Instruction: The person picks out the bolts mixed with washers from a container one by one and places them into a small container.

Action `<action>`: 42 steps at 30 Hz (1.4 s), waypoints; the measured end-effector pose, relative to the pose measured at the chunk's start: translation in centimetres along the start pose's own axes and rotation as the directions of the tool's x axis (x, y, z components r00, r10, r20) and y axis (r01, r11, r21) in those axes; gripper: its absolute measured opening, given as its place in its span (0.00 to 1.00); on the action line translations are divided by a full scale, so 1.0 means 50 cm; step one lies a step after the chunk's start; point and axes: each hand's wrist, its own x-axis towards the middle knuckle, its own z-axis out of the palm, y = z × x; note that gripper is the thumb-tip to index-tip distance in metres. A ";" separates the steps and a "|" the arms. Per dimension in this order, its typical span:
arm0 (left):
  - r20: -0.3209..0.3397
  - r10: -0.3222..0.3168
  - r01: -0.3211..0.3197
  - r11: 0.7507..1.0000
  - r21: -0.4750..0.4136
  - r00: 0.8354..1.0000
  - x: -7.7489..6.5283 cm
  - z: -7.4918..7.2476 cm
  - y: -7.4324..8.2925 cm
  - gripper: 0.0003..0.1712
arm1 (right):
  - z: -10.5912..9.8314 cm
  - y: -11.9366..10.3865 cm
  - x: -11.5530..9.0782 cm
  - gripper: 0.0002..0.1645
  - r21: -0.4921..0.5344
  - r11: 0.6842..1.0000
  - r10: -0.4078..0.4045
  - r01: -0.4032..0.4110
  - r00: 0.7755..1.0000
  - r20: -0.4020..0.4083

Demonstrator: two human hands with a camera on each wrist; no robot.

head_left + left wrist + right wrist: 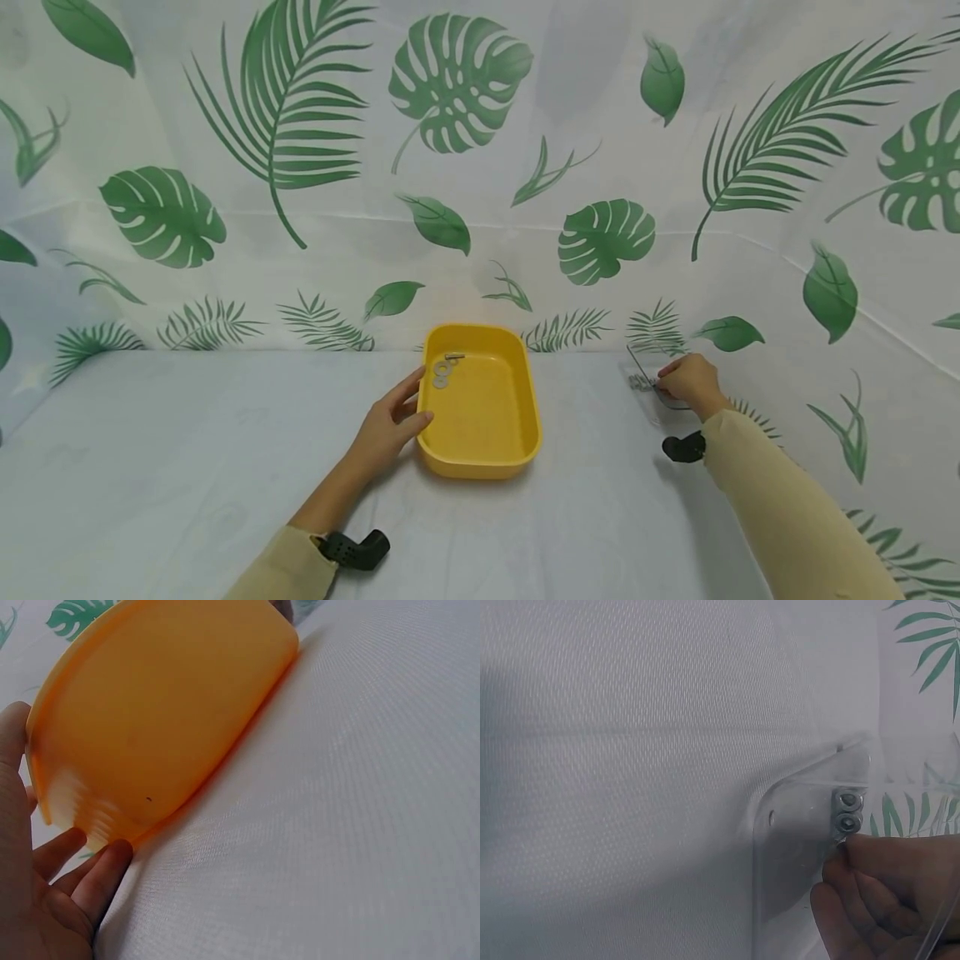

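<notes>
A yellow tray (480, 461) sits on the white cloth, with flat washers (442, 367) and a small screw (454, 357) lying at its far left. My left hand (386, 429) grips the tray's left side, the thumb over the rim and the fingers along the outer wall. Off to the right, my right hand (692, 383) reaches into a clear plastic box (769, 862). Its thumb and forefinger are curled together beside small ring-shaped metal pieces (847, 811). Whether a piece is between the fingertips is hidden.
White cloth (225, 450) covers the surface. Behind it rises a leaf-printed curtain (495, 183), close to the tray's far end and the clear box. A dark wrist camera (356, 550) sits on the left wrist, another camera (682, 447) on the right.
</notes>
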 end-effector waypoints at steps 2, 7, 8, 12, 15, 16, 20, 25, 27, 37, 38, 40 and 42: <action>0.001 0.003 -0.003 1.000 -0.004 1.000 -0.001 0.000 0.001 0.40 | -0.002 0.002 -0.001 0.12 -0.005 1.000 -0.004 0.005 1.000 0.006; 0.003 0.007 -0.007 1.000 -0.009 1.000 -0.003 0.001 0.002 0.40 | -0.011 0.008 -0.008 0.15 -0.025 0.998 -0.053 0.054 0.998 0.020; 0.003 0.007 -0.007 1.000 -0.007 1.000 -0.003 0.001 0.001 0.40 | -0.014 0.008 -0.010 0.16 -0.031 0.996 -0.078 0.078 0.997 0.019; 0.000 0.006 -0.006 1.000 -0.004 1.000 -0.006 0.001 0.002 0.40 | -0.031 -0.001 -0.021 0.20 -0.052 0.980 -0.192 0.192 0.981 -0.007; -0.007 0.002 -0.002 1.000 -0.002 1.000 -0.007 0.000 0.003 0.40 | -0.048 -0.021 -0.032 0.23 -0.053 0.965 -0.260 0.258 0.965 -0.029; -0.010 0.002 -0.002 1.000 -0.005 1.000 -0.007 -0.001 0.003 0.39 | -0.054 -0.029 -0.036 0.24 -0.049 0.960 -0.276 0.274 0.960 -0.035; -0.006 0.009 -0.010 1.000 -0.013 1.000 -0.003 0.001 0.002 0.40 | -0.072 -0.069 -0.059 0.24 -0.013 0.949 -0.315 0.315 0.947 -0.058; 0.006 0.008 -0.008 1.000 -0.007 1.000 0.001 0.004 0.001 0.39 | -0.076 -0.130 -0.095 0.24 0.083 0.939 -0.331 0.334 0.943 -0.041; 0.000 0.008 -0.008 1.000 -0.004 1.000 0.000 0.003 0.002 0.39 | -0.071 -0.156 -0.109 0.25 0.124 0.933 -0.339 0.339 0.941 -0.018; -0.004 0.001 -0.001 1.000 -0.011 1.000 -0.004 0.000 0.005 0.40 | -0.022 -0.272 -0.161 0.30 0.317 0.899 -0.370 0.301 0.910 0.185; -0.006 -0.001 0.001 1.000 -0.011 1.000 -0.005 0.001 0.005 0.40 | -0.014 -0.282 -0.164 0.31 0.331 0.896 -0.375 0.298 0.905 0.202; -0.008 -0.004 0.004 1.000 -0.009 1.000 -0.005 0.002 0.005 0.40 | 0.001 -0.299 -0.169 0.31 0.359 0.884 -0.395 0.301 0.890 0.228; -0.010 -0.009 0.008 1.000 -0.005 1.000 -0.005 0.004 0.005 0.40 | 0.016 -0.316 -0.175 0.30 0.382 0.869 -0.422 0.314 0.874 0.242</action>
